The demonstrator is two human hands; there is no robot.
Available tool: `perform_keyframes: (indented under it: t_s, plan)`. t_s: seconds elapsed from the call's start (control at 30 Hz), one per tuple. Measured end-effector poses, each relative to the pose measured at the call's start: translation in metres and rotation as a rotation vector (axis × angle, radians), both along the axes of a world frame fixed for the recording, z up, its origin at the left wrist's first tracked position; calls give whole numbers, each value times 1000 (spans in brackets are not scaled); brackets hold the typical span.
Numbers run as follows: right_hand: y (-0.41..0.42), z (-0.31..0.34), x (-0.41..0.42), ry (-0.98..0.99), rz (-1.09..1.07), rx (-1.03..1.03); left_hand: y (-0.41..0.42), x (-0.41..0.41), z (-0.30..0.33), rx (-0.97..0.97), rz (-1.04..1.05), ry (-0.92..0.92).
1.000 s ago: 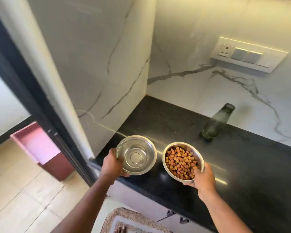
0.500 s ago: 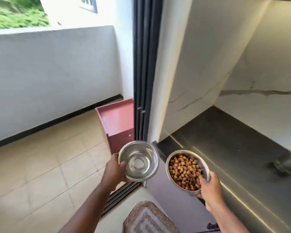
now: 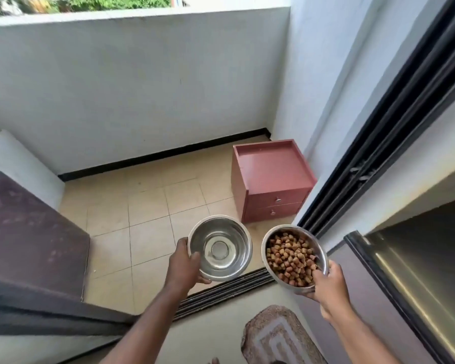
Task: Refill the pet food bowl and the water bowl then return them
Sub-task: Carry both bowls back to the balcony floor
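Two bowls, water bowl [image 3: 220,248] in left hand [image 3: 182,266]

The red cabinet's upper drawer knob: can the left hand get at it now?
Probably not: the left hand grips the steel water bowl, and the red cabinet stands well beyond it across bare tiles.

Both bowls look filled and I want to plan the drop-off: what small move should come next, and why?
Probably step over the door track onto the balcony, bowls level. The left hand grips the water bowl, the right hand the food bowl, both carried above the threshold.
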State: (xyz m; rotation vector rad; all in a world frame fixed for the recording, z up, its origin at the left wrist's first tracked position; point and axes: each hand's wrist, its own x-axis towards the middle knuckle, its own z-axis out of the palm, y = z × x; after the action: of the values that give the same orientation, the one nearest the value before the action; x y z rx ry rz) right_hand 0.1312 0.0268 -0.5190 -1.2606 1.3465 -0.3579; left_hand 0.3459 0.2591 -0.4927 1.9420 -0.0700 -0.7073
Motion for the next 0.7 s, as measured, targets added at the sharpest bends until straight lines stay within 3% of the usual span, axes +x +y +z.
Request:
perform_keyframes:
  t_s: [0.3,0.7]
  plan:
    - [7,-61,126,44,193,45,32,66,-74,-1,245,37]
    - [-22,-242,248,164,349,67,22,148,-251,39,404,49]
